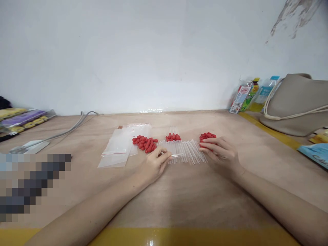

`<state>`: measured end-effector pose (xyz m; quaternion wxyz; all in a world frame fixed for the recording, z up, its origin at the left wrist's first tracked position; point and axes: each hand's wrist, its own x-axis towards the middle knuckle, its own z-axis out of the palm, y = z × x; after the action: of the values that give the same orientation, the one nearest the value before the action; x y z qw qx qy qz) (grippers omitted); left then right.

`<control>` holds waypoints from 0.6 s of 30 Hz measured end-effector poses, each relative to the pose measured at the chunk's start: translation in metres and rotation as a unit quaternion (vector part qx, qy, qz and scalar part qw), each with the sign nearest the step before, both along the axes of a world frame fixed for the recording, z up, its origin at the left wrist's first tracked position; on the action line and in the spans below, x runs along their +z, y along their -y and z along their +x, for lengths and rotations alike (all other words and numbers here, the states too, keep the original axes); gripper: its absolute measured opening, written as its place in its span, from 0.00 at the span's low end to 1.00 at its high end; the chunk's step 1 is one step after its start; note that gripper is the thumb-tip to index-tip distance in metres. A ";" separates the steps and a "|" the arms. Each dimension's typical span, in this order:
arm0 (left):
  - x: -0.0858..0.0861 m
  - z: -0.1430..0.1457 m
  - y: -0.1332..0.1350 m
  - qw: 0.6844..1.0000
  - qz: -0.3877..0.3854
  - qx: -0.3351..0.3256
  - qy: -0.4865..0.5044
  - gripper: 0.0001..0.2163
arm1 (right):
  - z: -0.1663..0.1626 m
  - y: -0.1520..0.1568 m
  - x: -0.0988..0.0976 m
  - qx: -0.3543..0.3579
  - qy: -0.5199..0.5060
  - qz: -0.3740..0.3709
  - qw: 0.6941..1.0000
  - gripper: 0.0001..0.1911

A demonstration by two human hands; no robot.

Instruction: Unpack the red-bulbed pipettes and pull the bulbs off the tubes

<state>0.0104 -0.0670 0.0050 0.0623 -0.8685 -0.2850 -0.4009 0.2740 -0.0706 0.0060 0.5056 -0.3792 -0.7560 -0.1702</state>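
My left hand (157,164) is closed, with thumb and forefinger pinching a thin clear plastic tube (177,155) that points right. Under and behind that tube lies a row of similar clear tubes (188,152). My right hand (222,153) has its fingers stretched out and slightly apart over a small pile of red rubber-like caps (208,136), partly covering it. Whether a cap lies between those fingertips is hidden. Behind the row, several clear tubes with red caps on their ends (173,137) lie together. Another heap of red bulb-shaped caps (145,143) sits beyond my left hand.
Clear zip bags (115,148) lie left of the red heap. A grey cable (69,131) runs along the left side near packs in yellow and purple (24,118). At right stand a carton (240,99), bottles (262,94) and a beige bag (294,102).
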 end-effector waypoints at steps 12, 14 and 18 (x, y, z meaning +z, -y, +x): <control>0.026 0.065 -0.028 0.994 0.032 0.025 -0.102 0.11 | 0.049 -0.039 -0.003 -0.187 -0.176 -0.154 0.954 0.17; 0.024 0.076 -0.029 0.990 0.034 0.027 -0.135 0.09 | 0.059 -0.047 -0.009 -0.190 -0.229 -0.188 0.936 0.18; 0.016 0.093 -0.028 0.982 0.010 0.045 -0.183 0.08 | 0.064 -0.055 -0.018 -0.173 -0.270 -0.220 0.921 0.16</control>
<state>0.1030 -0.0388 0.0206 0.1399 -0.9128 -0.3038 -0.2343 0.3375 -0.0153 -0.0120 0.5571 -0.6375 -0.5317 0.0244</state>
